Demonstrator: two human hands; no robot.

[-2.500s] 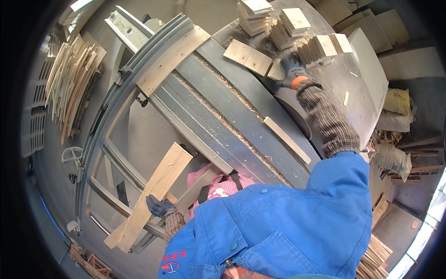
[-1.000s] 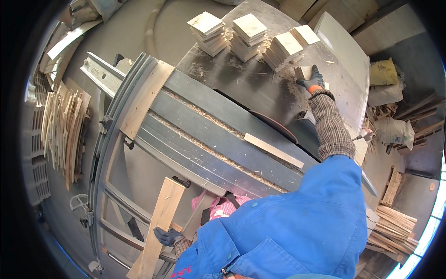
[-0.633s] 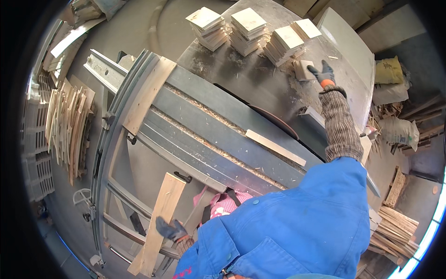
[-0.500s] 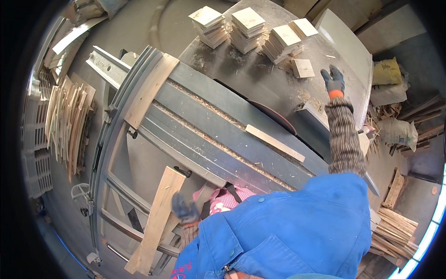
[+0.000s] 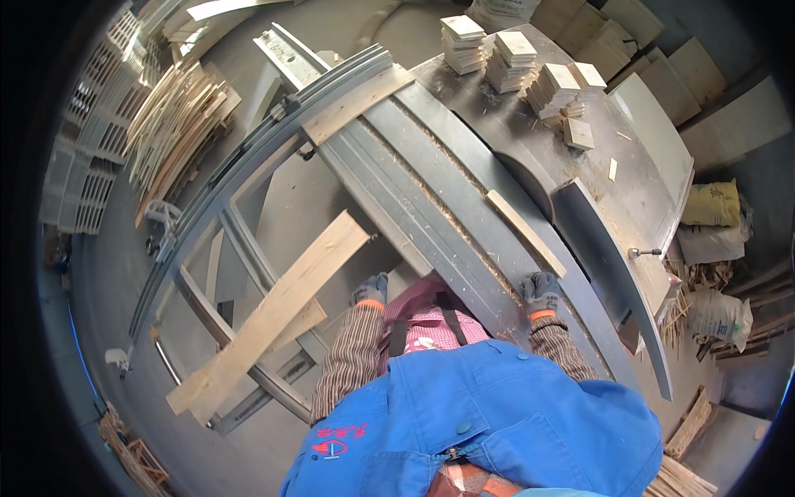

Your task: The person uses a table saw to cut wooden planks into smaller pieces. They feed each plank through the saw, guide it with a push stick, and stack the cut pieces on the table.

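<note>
My right hand (image 5: 541, 294), in a grey glove with an orange cuff, rests with bent fingers on the grooved metal saw table (image 5: 431, 178). It is beside the near end of a narrow wood strip (image 5: 525, 233), and nothing shows in its grasp. My left hand (image 5: 370, 290), gloved alike, is by the table's near-left edge with its fingers curled together. No held thing shows in it. Left of that hand, a long pale board (image 5: 273, 311) lies slantwise across the frame rails. A round saw blade (image 5: 526, 180) shows in the slot beyond the strip.
Several stacks of square wood pieces (image 5: 512, 60) stand on the far tabletop, with one loose block (image 5: 578, 133) nearer. A long dark guard (image 5: 609, 265) runs along the right. Another board (image 5: 358, 103) crosses the table's far-left end. Timber offcuts (image 5: 178, 124) lean at the left.
My right hand has come back from near the loose block to the grooved table by the strip. My left hand has moved closer to the table edge. The view has turned.
</note>
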